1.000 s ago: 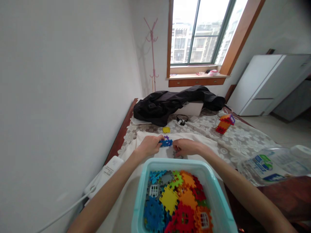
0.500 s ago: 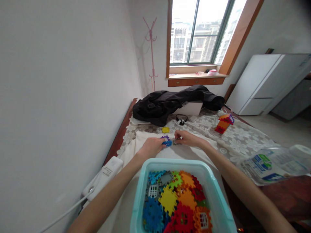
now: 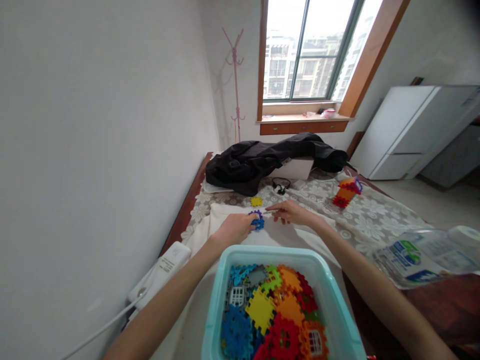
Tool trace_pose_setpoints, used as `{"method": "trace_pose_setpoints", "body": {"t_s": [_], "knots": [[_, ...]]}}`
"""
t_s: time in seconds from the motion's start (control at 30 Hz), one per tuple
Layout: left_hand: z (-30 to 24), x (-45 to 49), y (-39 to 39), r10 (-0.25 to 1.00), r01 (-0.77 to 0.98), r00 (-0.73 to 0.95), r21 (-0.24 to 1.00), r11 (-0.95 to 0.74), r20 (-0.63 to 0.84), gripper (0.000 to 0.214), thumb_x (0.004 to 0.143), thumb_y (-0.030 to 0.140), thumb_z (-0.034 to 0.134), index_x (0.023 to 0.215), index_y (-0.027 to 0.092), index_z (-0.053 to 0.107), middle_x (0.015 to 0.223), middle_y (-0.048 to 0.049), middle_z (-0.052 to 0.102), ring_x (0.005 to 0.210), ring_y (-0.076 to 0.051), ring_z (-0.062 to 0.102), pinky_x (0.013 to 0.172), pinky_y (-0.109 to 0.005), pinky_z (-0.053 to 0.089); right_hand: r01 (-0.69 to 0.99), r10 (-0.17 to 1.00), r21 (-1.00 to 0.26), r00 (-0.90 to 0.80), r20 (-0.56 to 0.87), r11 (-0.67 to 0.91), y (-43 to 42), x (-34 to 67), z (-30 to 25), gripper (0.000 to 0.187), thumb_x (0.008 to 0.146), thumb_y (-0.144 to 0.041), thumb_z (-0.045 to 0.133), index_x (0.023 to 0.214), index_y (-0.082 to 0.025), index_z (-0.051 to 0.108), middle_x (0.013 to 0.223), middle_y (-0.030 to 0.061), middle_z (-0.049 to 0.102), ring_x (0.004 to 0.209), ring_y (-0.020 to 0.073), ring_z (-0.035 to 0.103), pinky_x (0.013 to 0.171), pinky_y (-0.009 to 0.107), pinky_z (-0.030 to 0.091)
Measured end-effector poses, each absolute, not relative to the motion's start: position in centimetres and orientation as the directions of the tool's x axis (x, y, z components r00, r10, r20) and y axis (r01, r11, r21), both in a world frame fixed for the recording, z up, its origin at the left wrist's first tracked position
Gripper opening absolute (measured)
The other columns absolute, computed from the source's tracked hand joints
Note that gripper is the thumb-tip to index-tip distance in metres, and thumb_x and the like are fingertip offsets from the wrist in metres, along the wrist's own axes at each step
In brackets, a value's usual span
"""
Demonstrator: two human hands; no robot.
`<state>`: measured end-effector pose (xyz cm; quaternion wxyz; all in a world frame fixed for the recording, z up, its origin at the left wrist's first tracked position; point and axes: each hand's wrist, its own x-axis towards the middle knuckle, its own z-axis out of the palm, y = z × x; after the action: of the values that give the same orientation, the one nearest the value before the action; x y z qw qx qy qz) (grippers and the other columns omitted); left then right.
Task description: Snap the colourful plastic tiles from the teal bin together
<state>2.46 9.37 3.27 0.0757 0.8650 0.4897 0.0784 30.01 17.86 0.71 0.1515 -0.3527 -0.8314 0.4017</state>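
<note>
While both forearms reach out past the teal bin (image 3: 270,249), one on each side of it, the hands meet just beyond its far rim over a white cloth (image 3: 221,214). Just behind the bin's far left corner, the left hand (image 3: 234,229) curls its fingers closed around a blue and purple toothed piece (image 3: 257,221), which pokes out from the fingertips close above the cloth. Beyond the bin's far right corner, the right hand (image 3: 290,212) lies nearly flat, its fingers stretched long and pointing left toward that piece, the tips just beside it. A thin grey sliver shows at those fingertips, but whether they pinch anything I cannot tell.

Inside the bin lies a heap of interlocking tiles (image 3: 275,315) in blue, yellow, orange, red, green and grey. Farther behind the bin than the hands, a lone yellow tile (image 3: 256,201) lies on the lace tablecloth (image 3: 375,217), with black headphones (image 3: 281,185) beyond it and a black jacket (image 3: 262,161) heaped farthest back. Behind and to the right of the bin stands a small tower of tiles (image 3: 347,191). Right of the bin a clear plastic bottle (image 3: 423,252) lies on its side; left of the bin sits a white power strip (image 3: 165,265)
</note>
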Motion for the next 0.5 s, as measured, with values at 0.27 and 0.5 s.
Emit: {"method": "trace_pose_setpoints", "body": {"t_s": [0.27, 0.5], "knots": [[2.8, 2.4, 9.4, 0.842, 0.816, 0.535, 0.215, -0.537, 0.069, 0.017, 0.102, 0.026, 0.060, 0.117, 0.026, 0.069, 0.113, -0.0114, 0.082, 0.103, -0.034, 0.078, 0.087, -0.038, 0.056, 0.228, 0.787, -0.932, -0.610, 0.089, 0.282, 17.6, 29.0, -1.0, 0.058, 0.093, -0.055, 0.070, 0.140, -0.021, 0.070, 0.100, 0.0058, 0.074, 0.070, 0.0156, 0.058, 0.062, 0.028, 0.050], [2.7, 2.3, 9.5, 0.839, 0.819, 0.544, 0.197, -0.539, 0.034, 0.016, 0.102, 0.031, 0.065, 0.115, 0.023, 0.069, 0.114, -0.0136, 0.081, 0.105, -0.037, 0.078, 0.085, -0.039, 0.056, 0.130, 0.782, -0.951, -0.606, 0.148, 0.280, 17.2, 27.0, -3.1, 0.044, 0.080, -0.054, 0.084, 0.099, -0.020, 0.065, 0.094, 0.0036, 0.066, 0.082, 0.0185, 0.058, 0.074, 0.031, 0.051]]}}
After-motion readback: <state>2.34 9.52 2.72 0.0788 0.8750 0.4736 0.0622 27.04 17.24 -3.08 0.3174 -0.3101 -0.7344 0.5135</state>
